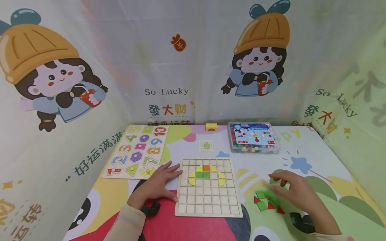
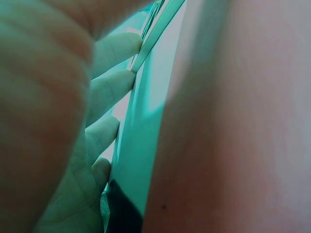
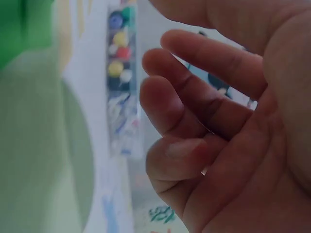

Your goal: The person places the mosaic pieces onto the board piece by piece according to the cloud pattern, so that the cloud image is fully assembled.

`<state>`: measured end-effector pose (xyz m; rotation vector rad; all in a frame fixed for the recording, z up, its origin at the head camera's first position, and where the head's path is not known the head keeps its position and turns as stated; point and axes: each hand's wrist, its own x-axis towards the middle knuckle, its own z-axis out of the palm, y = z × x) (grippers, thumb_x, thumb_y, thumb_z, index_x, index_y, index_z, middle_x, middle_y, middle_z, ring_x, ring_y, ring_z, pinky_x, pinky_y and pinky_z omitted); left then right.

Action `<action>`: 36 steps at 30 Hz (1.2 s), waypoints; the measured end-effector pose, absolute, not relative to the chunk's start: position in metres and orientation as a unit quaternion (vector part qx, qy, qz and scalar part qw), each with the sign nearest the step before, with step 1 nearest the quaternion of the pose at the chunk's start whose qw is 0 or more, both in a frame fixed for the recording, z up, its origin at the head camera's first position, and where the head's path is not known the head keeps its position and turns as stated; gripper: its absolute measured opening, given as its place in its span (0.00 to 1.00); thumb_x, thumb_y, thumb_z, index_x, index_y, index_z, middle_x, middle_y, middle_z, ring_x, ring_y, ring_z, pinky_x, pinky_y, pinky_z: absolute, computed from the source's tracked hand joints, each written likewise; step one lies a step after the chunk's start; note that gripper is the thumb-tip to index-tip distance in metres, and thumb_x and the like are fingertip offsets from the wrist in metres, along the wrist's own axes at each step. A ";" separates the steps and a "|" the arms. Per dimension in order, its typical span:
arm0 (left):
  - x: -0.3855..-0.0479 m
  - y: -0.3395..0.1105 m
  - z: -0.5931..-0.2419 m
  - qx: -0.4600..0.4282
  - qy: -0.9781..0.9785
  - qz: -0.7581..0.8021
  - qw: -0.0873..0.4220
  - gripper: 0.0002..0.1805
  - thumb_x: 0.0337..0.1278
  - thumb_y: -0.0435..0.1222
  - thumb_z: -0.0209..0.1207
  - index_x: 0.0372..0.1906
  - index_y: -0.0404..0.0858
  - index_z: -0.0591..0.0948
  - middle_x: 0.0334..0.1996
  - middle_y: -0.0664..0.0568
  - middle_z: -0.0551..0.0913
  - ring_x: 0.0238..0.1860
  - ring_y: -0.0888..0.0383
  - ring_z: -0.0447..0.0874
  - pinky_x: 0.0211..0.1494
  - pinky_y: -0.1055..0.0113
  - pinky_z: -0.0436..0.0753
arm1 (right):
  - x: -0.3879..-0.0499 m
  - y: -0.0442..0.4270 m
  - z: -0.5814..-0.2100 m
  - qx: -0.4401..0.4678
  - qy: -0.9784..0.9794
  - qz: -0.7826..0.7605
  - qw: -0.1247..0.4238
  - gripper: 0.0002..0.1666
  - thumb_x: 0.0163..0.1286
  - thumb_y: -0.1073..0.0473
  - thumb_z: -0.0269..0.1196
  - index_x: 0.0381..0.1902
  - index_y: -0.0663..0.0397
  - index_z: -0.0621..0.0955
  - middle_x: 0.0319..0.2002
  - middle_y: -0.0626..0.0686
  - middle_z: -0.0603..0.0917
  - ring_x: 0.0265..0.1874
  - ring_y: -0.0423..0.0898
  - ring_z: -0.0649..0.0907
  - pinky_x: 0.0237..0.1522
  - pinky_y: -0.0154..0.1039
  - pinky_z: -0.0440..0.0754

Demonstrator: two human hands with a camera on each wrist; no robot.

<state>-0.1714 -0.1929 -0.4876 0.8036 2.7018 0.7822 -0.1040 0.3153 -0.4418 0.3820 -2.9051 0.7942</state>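
A wooden grid board (image 1: 208, 200) lies mid-table. Near its top are an orange square tile (image 1: 206, 168), two green square tiles (image 1: 199, 174) and several yellow curved-edge tiles (image 1: 221, 182). My left hand (image 1: 156, 184) is spread along the board's left edge; its fingertips touch that edge in the left wrist view. To the right of the board, my right hand (image 1: 294, 189) hovers over a loose group of green square tiles (image 1: 261, 205) and red triangle tiles (image 1: 256, 199). Its fingers are loosely bent, with nothing visible between them in the right wrist view (image 3: 209, 111).
Behind the board lies a small pattern card (image 1: 206, 146). A number-and-shape puzzle board (image 1: 139, 140) is at the left. At the back are a yellow arch block (image 1: 211, 127) and a clear plastic box (image 1: 254, 138) of coloured beads. A printed curtain (image 1: 208, 67) surrounds the table.
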 end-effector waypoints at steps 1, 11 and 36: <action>-0.172 -0.193 -0.488 0.274 0.918 0.265 0.107 0.58 0.38 0.65 0.80 0.79 0.52 0.72 0.84 0.54 0.62 0.87 0.39 0.44 0.82 0.30 0.57 | -0.103 0.318 -0.444 0.124 -0.956 0.262 0.047 0.21 0.62 0.55 0.79 0.53 0.49 0.90 0.45 0.47 0.89 0.33 0.30 0.75 0.29 0.34 0.72; -0.171 -0.194 -0.487 0.273 0.918 0.269 0.107 0.58 0.37 0.64 0.80 0.79 0.52 0.73 0.84 0.54 0.62 0.87 0.39 0.44 0.82 0.30 0.56 | -0.105 0.323 -0.463 0.136 -0.949 0.282 -0.019 0.24 0.57 0.53 0.82 0.52 0.49 0.90 0.44 0.44 0.88 0.34 0.31 0.77 0.33 0.34 0.78; -0.169 -0.192 -0.482 0.273 0.916 0.274 0.108 0.57 0.38 0.64 0.80 0.78 0.50 0.73 0.84 0.52 0.63 0.87 0.37 0.45 0.81 0.28 0.58 | -0.109 0.314 -0.467 0.133 -0.962 0.236 -0.018 0.17 0.56 0.56 0.80 0.44 0.49 0.91 0.37 0.42 0.81 0.31 0.33 0.73 0.32 0.34 0.75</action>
